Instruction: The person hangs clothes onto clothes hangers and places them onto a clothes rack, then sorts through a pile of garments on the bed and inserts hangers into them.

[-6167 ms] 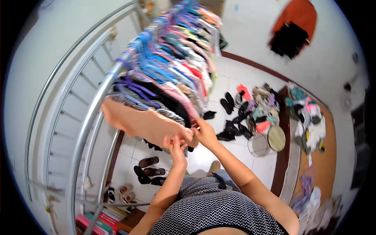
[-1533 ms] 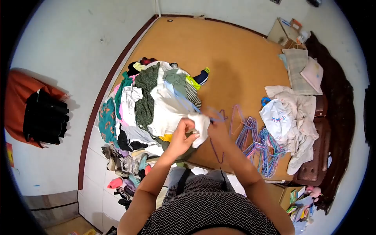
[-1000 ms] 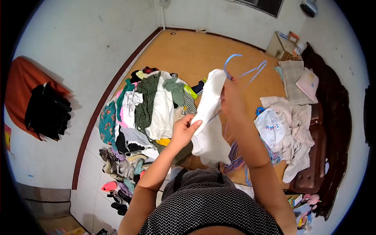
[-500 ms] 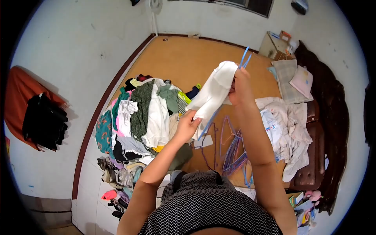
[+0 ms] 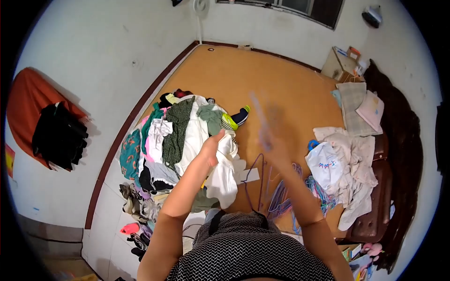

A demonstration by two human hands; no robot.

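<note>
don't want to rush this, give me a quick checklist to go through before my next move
1. Left hand near the white cloth: ok.
2. Left hand's grip on it: cannot tell.
3. Right hand seen sharply: not ok, blurred.
4. What the blurred strip at the right hand is: cannot tell.
5. White cloth apart from the hanger heap: ok.
6. Hanger heap orderly: not ok, jumbled.

Moderately bright; soft shadows; right hand (image 5: 275,151) motion-blurred; fisheye bending, dark corners.
</note>
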